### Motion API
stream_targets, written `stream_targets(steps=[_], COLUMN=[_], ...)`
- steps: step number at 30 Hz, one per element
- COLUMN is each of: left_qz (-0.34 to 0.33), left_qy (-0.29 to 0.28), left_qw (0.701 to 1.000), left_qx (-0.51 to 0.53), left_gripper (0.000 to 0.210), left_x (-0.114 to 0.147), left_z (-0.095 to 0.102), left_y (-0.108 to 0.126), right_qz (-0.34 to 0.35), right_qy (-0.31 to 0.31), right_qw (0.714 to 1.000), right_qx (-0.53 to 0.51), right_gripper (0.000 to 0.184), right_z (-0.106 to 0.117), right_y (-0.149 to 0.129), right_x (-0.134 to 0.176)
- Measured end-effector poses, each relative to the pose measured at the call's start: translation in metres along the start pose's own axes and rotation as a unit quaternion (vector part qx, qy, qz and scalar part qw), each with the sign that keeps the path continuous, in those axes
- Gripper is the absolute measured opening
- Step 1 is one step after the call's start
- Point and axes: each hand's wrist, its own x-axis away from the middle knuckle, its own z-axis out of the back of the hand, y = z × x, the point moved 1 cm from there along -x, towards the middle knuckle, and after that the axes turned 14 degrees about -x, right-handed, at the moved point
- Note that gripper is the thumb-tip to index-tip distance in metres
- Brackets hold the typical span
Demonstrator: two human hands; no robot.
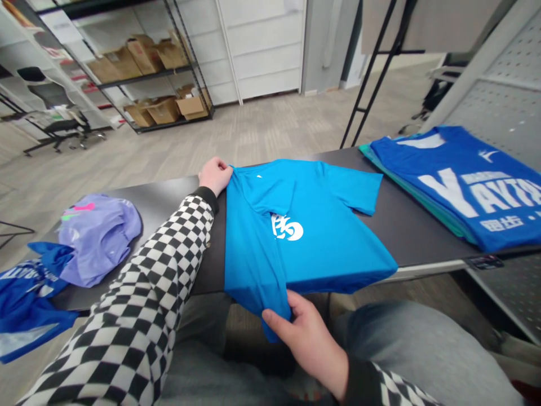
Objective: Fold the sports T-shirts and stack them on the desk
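A bright blue T-shirt with a white print lies on the dark table in front of me. Its left side is folded over, so that sleeve rests across the body and covers part of the print. My left hand pinches the shirt at the far left corner, fingers closed. Near the table's front edge, my right hand grips the folded side at the hem, thumb on top. The lower hem hangs a little over the edge. The other sleeve lies spread out to the right.
On the right of the table is a stack of folded shirts, a dark blue one on top. A crumpled purple shirt and a blue shirt lie at the left end. Beyond stand a shelf with cardboard boxes and an office chair.
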Motion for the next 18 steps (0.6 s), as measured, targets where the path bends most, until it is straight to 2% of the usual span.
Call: stream_targets(steps=[3,6,8,12,16,18], left_qz=[-0.028,-0.028,-0.030,-0.050,-0.073,-0.091], left_qy=[-0.018,0.006,0.000,-0.037,-0.037,-0.027], left_qw=[0.999,0.999,0.999,0.996,0.996,0.994], left_qx=[-0.025,-0.020,-0.030,-0.057,-0.044,-0.045], left_gripper=[0.015,0.022,0.027,0.027,0.031,0.028], left_x=[0.002,0.008,0.012,0.018,0.013,0.009], left_z=[-0.003,0.000,0.004,0.006,0.002,-0.001], left_y=[0.001,-0.003,-0.008,-0.017,-0.016,-0.013], right_qz=[-0.003,0.051,0.068,0.033,-0.003,-0.026], right_qy=[-0.005,-0.011,-0.016,-0.036,-0.088,-0.120], right_qw=[1.000,0.998,0.997,0.999,0.995,0.991], right_qx=[-0.001,0.029,0.032,0.021,0.050,0.048], right_gripper=[0.036,0.034,0.030,0.032,0.028,0.031], right_z=[0.000,0.000,0.000,0.004,0.007,0.007], right_y=[-0.001,-0.005,-0.004,0.012,0.022,0.023], right_x=[-0.005,-0.008,-0.010,-0.018,-0.030,-0.035])
